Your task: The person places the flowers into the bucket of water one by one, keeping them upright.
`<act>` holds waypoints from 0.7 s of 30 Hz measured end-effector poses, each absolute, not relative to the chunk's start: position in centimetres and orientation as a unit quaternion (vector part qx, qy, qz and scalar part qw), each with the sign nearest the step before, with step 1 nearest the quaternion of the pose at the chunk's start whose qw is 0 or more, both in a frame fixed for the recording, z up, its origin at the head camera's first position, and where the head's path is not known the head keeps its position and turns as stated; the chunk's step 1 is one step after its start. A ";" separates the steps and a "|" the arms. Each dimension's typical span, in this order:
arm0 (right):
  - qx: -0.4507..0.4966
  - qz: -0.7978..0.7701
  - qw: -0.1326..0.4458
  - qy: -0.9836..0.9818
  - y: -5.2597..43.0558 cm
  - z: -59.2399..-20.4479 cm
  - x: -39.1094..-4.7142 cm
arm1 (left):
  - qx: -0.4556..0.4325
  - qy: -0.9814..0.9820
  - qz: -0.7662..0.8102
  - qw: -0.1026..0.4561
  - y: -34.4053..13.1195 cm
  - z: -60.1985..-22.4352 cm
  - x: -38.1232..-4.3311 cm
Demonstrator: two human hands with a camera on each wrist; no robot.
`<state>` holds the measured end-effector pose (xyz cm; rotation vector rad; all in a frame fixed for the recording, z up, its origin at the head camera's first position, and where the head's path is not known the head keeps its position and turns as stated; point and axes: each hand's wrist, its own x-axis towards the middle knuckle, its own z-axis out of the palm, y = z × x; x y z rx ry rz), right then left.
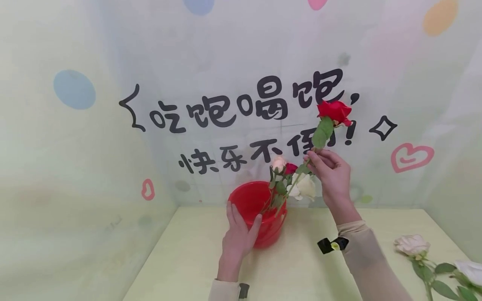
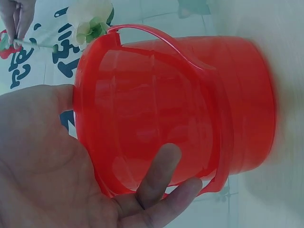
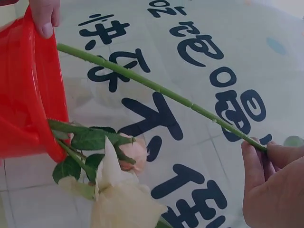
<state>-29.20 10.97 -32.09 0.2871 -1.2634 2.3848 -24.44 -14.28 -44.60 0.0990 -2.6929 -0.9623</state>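
Note:
In the head view, a red plastic bucket (image 1: 265, 234) stands on the table against the back backdrop. My left hand (image 1: 238, 238) holds the bucket near its rim, thumb at the front edge and fingers along the left side. My right hand (image 1: 333, 177) pinches the stem of a red rose (image 1: 334, 112), raised above and right of the bucket. The bare green stem (image 3: 166, 93) slants down towards the bucket's mouth. A pale pink rose (image 1: 279, 162), a second red rose (image 1: 290, 168) and a white rose (image 1: 303, 187) lean out over the bucket's right rim.
At the table's right side lie a cream-pink rose (image 1: 412, 245) and a white rose (image 1: 470, 271) with leafy stems. The bucket's handle (image 2: 166, 40) hangs down its outside. A backdrop (image 1: 211, 54) printed with black characters rises behind the pale table (image 1: 301, 271).

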 end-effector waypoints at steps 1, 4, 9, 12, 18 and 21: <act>0.101 0.861 0.216 -0.450 10.6 -32.0 -29.5 | 0.035 -0.932 -0.334 0.138 -14.2 -44.6 -24.5; 0.087 0.858 0.227 -0.453 9.6 -32.2 -30.2 | 0.038 -0.931 -0.336 0.135 -14.1 -44.6 -24.6; 0.070 0.844 0.250 -0.470 8.2 -33.4 -31.4 | 0.038 -0.933 -0.335 0.130 -13.9 -44.3 -24.3; 0.072 0.838 0.254 -0.479 7.3 -34.3 -32.2 | 0.041 -0.934 -0.330 0.133 -14.0 -44.2 -24.3; 0.060 0.832 0.215 -0.507 5.7 -36.1 -32.8 | 0.039 -0.934 -0.330 0.133 -14.1 -44.1 -24.4; 0.050 0.820 0.190 -0.537 5.0 -37.0 -32.7 | 0.042 -0.933 -0.331 0.133 -14.2 -44.3 -24.5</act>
